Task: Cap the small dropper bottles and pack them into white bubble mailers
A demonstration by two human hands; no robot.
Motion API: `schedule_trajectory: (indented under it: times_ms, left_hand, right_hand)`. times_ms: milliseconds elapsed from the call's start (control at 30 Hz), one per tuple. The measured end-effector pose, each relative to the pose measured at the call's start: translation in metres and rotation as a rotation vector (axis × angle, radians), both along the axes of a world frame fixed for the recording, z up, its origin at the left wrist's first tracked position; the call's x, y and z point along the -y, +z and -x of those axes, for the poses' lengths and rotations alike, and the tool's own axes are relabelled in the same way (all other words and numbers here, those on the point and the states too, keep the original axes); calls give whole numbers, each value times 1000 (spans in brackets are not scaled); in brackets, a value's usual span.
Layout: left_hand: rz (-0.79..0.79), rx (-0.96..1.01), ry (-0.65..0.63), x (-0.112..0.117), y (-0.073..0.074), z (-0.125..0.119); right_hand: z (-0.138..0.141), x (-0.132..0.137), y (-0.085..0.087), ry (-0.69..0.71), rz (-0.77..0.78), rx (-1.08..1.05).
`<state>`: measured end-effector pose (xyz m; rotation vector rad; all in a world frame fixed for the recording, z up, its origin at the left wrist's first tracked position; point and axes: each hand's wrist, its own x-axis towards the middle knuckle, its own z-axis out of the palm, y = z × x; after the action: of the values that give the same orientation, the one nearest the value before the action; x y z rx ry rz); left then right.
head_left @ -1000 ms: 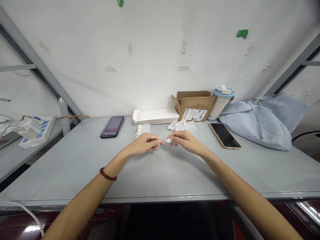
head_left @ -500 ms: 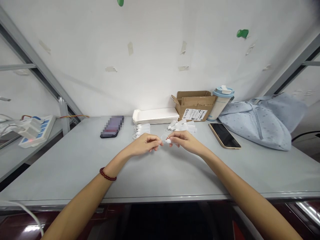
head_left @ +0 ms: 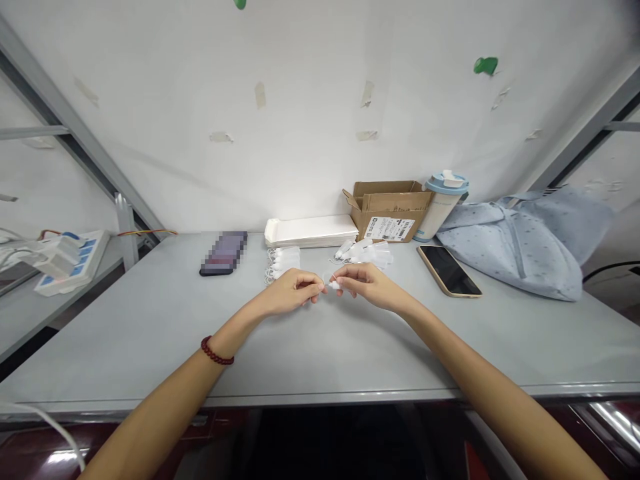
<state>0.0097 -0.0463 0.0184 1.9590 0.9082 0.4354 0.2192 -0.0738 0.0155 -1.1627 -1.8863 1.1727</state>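
Note:
Above the middle of the grey table (head_left: 320, 360), my two hands nearly meet. My left hand (head_left: 295, 292) is closed in a pinch on a thin white string. My right hand (head_left: 367, 283) pinches a small white piece with a pointed tip (head_left: 334, 285), from which the string loops; the fingers hide part of it. Just behind my left hand lies a row of small white pieces with string loops (head_left: 284, 260). Behind my right hand is a loose pile of similar white pieces with clear parts (head_left: 367, 252).
At the back stand a stack of long white boxes (head_left: 313, 231), an open cardboard box (head_left: 387, 213) and a blue-lidded cup (head_left: 443, 207). A phone (head_left: 450, 271) and a light blue cloth bag (head_left: 515, 247) lie right. A dark phone (head_left: 223, 253) lies left, beyond it a power strip (head_left: 75, 263).
Both hands keep their pinches and have shifted only very slightly. The small white piece sits a little lower and further left. Nothing else has moved on the table.

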Motion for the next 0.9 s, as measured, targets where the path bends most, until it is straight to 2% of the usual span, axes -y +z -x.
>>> schedule_trajectory:
  times_ms: [267,700,900]
  left_hand:
    - [-9,19,9,0,-3,-1]
    - [-6,150,181,-6,11,10]
    - [24,161,188,-3,11,8]
  right_hand:
    - [2,-2,-5,14,-18,-18]
    - [-4,-5,-2,-62,-63,-36]
    - [1,-2,-1,-83,-104,-3]
